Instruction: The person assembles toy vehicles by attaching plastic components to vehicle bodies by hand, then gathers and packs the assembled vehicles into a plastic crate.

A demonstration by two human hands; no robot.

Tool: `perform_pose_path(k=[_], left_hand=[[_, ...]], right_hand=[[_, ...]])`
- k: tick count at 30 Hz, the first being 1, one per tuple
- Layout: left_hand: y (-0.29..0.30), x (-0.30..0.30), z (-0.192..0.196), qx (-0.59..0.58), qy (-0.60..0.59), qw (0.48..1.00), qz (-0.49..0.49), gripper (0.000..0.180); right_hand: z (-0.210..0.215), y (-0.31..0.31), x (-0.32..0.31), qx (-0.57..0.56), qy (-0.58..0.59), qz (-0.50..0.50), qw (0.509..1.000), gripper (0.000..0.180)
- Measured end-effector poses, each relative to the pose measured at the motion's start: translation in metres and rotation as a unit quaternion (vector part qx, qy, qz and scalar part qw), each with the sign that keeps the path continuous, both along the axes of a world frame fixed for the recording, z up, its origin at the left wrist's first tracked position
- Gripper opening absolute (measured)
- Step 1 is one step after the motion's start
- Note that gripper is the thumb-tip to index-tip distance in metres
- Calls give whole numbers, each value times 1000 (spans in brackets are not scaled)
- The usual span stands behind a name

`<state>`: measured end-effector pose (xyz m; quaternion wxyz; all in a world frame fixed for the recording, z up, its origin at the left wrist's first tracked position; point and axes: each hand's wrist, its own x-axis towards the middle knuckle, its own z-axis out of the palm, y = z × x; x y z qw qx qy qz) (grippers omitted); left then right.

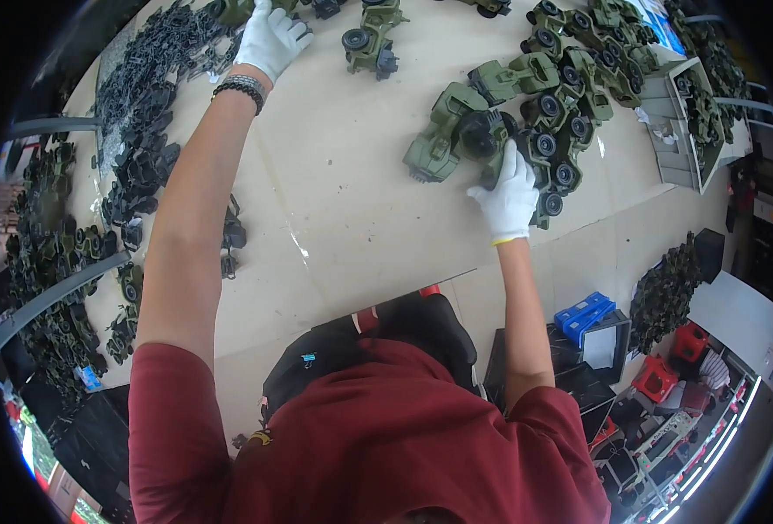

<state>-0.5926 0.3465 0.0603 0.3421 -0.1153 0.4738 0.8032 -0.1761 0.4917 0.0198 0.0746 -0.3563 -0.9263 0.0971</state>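
My left hand [271, 39], in a white glove, reaches to the far edge of the table. Its fingers are spread beside a green toy vehicle part [231, 10], cut off by the frame's top; whether they touch it is unclear. My right hand [507, 199], also in a white glove, is closed round the near end of an olive-green toy military vehicle [483, 140] with dark wheels, slightly blurred. Just left of it lies another green toy vehicle [439, 144]. Several more toy vehicles [570, 96] crowd together on the right, wheels showing.
Small dark parts [155, 52] are heaped along the left, with dark pieces [234, 231] near my left forearm. One toy vehicle [372, 39] stands at the far middle. A grey bin [666, 113] holds parts at right. Below the table's right side are a blue box [585, 316] and red stools [655, 378].
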Motion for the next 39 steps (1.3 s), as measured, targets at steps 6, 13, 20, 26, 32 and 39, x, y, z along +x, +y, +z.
perform_pose_path(k=[6, 13, 20, 26, 32, 39], left_hand=[[-46, 67, -36, -121, 131, 977, -120, 69], [-124, 228, -1, -102, -13, 941, -323, 54], [-228, 264, -51, 314, -63, 873, -366, 73], [-369, 293, -33, 239, -43, 970, -15, 68], [-440, 287, 27, 255, -38, 963, 75, 95], [-458, 303, 5, 223, -78, 970, 51, 92]], right_hand=[[6, 13, 3, -111, 36, -24, 993, 110], [62, -18, 13, -704, 322, 4, 634, 85], [9, -160, -4, -961, 166, -39, 217, 83], [49, -269, -78, -743, -49, 215, 632, 51], [-10, -328, -180, -171, 86, 373, 908, 45], [-75, -336, -195, -325, 217, 241, 888, 29]])
